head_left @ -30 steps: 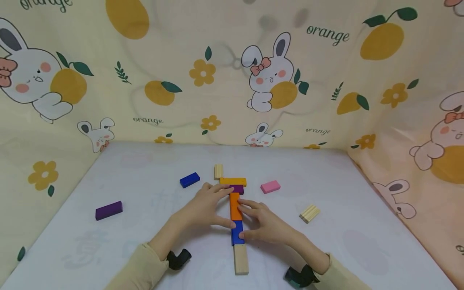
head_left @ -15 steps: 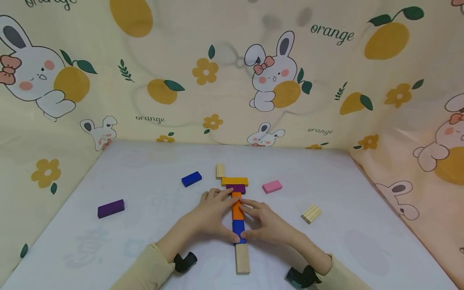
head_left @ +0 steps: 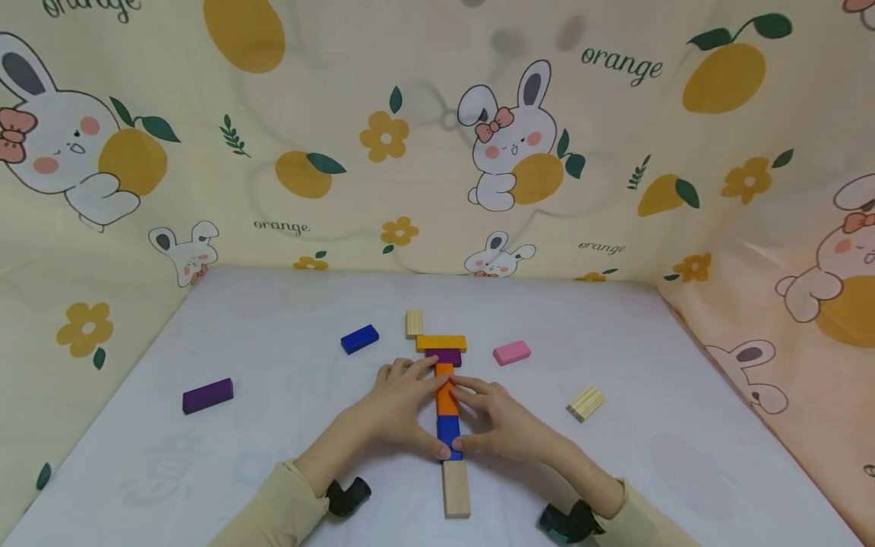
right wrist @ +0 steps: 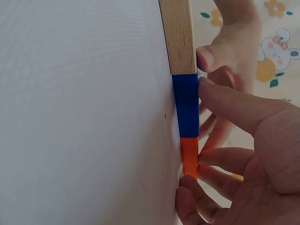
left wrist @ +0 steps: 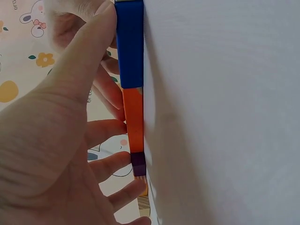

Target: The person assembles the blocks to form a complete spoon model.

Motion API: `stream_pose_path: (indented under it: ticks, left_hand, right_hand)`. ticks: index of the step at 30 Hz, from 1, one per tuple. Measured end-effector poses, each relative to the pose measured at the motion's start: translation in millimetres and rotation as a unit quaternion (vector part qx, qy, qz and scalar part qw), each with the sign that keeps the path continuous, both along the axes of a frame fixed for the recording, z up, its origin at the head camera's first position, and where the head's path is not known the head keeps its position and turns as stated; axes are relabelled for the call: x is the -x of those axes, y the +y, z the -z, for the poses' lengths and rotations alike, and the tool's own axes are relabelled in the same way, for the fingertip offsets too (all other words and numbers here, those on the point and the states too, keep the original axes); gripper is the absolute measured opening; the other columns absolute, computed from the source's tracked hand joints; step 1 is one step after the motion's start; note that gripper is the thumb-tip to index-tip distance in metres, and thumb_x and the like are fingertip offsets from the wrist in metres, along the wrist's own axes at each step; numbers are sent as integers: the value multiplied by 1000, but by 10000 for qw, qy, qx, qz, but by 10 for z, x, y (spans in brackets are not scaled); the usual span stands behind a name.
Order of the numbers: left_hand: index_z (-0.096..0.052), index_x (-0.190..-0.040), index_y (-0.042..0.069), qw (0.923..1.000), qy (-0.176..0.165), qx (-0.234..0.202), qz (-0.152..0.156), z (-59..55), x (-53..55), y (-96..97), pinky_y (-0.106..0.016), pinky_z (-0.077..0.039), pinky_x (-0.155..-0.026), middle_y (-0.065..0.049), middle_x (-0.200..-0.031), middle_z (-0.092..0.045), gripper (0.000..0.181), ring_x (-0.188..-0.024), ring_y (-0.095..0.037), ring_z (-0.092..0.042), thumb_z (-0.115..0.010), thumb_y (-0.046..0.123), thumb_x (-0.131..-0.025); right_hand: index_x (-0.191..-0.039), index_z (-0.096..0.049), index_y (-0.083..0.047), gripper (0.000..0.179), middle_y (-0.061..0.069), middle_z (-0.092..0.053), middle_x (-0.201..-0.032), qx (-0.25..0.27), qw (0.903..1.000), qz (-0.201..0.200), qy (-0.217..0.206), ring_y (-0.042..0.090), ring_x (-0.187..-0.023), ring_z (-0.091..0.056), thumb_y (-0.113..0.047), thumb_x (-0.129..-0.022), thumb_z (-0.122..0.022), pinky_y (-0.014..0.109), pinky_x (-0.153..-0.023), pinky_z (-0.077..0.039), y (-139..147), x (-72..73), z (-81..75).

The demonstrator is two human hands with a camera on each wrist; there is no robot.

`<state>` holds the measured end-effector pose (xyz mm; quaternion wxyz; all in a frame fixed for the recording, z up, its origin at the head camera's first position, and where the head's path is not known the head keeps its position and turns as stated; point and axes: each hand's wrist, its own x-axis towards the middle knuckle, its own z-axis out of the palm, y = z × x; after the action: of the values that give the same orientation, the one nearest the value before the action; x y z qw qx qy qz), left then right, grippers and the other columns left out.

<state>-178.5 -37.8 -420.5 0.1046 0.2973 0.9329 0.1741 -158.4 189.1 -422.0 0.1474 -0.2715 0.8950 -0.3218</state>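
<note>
My left hand (head_left: 403, 403) and right hand (head_left: 504, 425) face each other over a row of blocks on the white table (head_left: 123, 456), fingers spread and only slightly bent, closed round nothing. My left thumb touches the near end of the blue block (head_left: 447, 431), and its fingers reach along to the orange block (head_left: 445, 399) and the purple block (head_left: 443, 357). My right thumb is on the blue block too, its first two fingers against the orange one. The row runs away from me: plain block (head_left: 456, 490) nearest, then blue and orange end to end, then purple and the yellow block (head_left: 440, 343) lying crosswise — a grooved piece (head_left: 414, 324) sits just behind yellow's left end. Well apart on the left lie a spare blue (head_left: 359, 339) and a spare purple (head_left: 208, 396); on the right, a pink block (head_left: 511, 352) and another grooved piece (head_left: 585, 404).
</note>
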Motion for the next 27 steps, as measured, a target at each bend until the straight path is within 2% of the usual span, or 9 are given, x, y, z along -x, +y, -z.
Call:
stream_pose_path:
  ticks: [10, 16, 27]
  left_hand:
    - [-44, -150, 24, 9999, -82, -70, 6, 27, 4, -5, -69, -13, -107, -7, -161, -20, 109, -136, -39, -23, -70, 81, -62]
    - [-35, -154, 23, 9999, -47, 87, 77, 27, -7, 13, -68, -13, -107, -9, -162, -16, 118, -137, -38, -22, -65, 86, -59]
    - [-31, -156, 21, 9998, -159, 83, 70, 26, -27, 24, -68, -13, -107, -11, -162, -13, 122, -138, -40, -21, -71, 82, -58]
  right_hand:
    - [-149, -45, -13, 76, 4, -32, -156, -46, 9999, -51, 93, 35, -138, -29, -40, -85, -77, 58, -106, -32, 4, 8, 7]
    - [-149, -45, -14, 76, 3, -33, -156, -19, 9999, -59, 135, 36, -139, -28, -39, -84, -78, 60, -105, -32, 12, 14, 22]
    - [-148, -46, -15, 76, 3, -34, -155, 15, 10000, -23, 91, 36, -139, -29, -38, -84, -79, 59, -105, -32, -6, 9, 9]
